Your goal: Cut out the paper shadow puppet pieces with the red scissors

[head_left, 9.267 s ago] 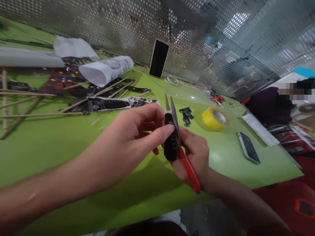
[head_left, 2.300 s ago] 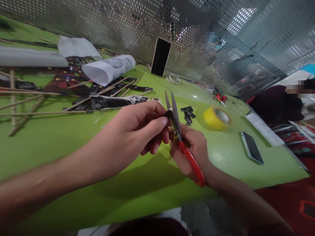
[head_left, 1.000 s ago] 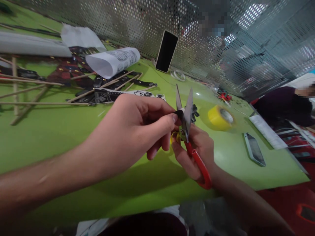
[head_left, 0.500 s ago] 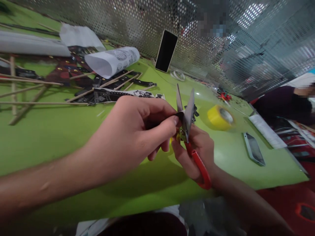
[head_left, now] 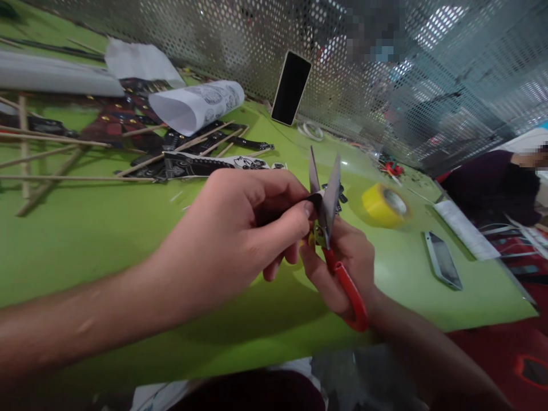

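Left hand [head_left: 248, 228] pinches the black paper piece [head_left: 315, 198] thumb-to-finger, its end between the open blades of the red-handled scissors [head_left: 353, 294], above the green table [head_left: 240, 325]. Right hand [head_left: 349, 254] fingers gripping the handles. Vs 9.3 s ago: blades wider apart, piece turned from face-on to nearly edge-on, scissors now overlapping small black cutouts [head_left: 343, 196].

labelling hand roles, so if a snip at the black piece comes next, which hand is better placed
Probably the right hand: it holds the scissors, open at the black piece. The left hand pinches that piece, so seems better placed to steady it.
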Available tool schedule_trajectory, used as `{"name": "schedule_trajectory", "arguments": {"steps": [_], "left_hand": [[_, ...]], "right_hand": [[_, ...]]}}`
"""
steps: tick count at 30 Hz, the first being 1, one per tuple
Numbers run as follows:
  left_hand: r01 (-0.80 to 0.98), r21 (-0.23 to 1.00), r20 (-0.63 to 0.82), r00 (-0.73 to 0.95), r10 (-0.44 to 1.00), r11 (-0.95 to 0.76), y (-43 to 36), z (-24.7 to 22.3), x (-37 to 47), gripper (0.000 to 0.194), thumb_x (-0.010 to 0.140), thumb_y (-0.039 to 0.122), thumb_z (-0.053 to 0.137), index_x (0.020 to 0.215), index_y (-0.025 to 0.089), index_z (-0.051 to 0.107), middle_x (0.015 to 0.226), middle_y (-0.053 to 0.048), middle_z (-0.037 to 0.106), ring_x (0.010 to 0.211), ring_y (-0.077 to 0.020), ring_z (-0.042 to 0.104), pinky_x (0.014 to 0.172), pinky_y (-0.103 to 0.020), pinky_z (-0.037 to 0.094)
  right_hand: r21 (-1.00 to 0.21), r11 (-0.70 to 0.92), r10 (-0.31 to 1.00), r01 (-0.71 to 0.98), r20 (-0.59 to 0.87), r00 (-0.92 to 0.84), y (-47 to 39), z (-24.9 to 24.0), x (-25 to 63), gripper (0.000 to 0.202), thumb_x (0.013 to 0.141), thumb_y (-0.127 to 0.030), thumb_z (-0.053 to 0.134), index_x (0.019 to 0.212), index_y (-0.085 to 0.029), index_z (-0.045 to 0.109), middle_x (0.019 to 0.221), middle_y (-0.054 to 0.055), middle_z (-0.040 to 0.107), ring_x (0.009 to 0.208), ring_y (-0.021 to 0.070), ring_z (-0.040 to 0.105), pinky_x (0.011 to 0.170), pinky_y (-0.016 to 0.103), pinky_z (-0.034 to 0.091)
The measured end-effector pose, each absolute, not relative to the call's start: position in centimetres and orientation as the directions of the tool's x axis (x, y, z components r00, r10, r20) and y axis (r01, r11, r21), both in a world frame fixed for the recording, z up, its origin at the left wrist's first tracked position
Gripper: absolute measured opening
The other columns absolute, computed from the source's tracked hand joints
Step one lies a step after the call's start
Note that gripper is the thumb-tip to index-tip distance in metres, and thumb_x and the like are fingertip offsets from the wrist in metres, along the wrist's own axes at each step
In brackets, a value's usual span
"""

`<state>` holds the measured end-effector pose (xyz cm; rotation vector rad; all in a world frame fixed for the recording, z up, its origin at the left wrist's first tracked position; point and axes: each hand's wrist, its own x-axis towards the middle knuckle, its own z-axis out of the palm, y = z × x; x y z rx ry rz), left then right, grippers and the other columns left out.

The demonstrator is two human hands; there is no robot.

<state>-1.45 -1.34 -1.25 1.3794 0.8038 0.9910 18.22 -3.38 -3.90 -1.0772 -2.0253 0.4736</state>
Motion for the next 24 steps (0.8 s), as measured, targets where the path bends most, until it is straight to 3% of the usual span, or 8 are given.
{"name": "schedule_trajectory", "arguments": {"steps": [13, 19, 24], "left_hand": [[-0.112, 0.989, 0.130, 0.411, 0.902, -0.092, -1.54, -1.33, -1.44, 0.017, 0.093, 0.016, 0.068, 0.077, 0.021, 0.068, 0.059, 0.007, 0.068, 0.044, -0.0041, 0.058, 0.042, -0.010, 0.050], [-0.120, 0.986, 0.155, 0.416, 0.896, -0.114, -1.63, -1.29, -1.39, 0.017, 0.093, 0.014, 0.067, 0.077, 0.021, 0.068, 0.062, 0.007, 0.070, 0.046, -0.0039, 0.061, 0.043, -0.010, 0.051], [-0.087, 0.987, 0.160, 0.409, 0.899, -0.136, -1.49, -1.21, -1.45, 0.019, 0.092, 0.012, 0.065, 0.076, 0.022, 0.067, 0.060, 0.008, 0.069, 0.044, -0.0044, 0.059, 0.041, -0.011, 0.049]], "right_hand": [[-0.631, 0.517, 0.853, 0.578, 0.437, -0.286, -3.45, -3.70, 17.91, 0.017, 0.081, -0.010, 0.060, 0.073, -0.024, 0.055, 0.072, -0.005, 0.056, 0.061, 0.0117, 0.054, 0.059, 0.026, 0.046], [-0.657, 0.453, 0.889, 0.602, 0.387, -0.246, -3.67, -4.09, 17.93, 0.027, 0.091, -0.006, 0.059, 0.070, -0.023, 0.055, 0.064, -0.007, 0.051, 0.052, 0.0091, 0.043, 0.048, 0.023, 0.034], [-0.626, 0.498, 0.863, 0.599, 0.424, -0.274, -3.66, -3.80, 17.95, 0.022, 0.086, -0.008, 0.061, 0.071, -0.023, 0.054, 0.068, -0.006, 0.055, 0.055, 0.0096, 0.049, 0.052, 0.024, 0.039]]}}
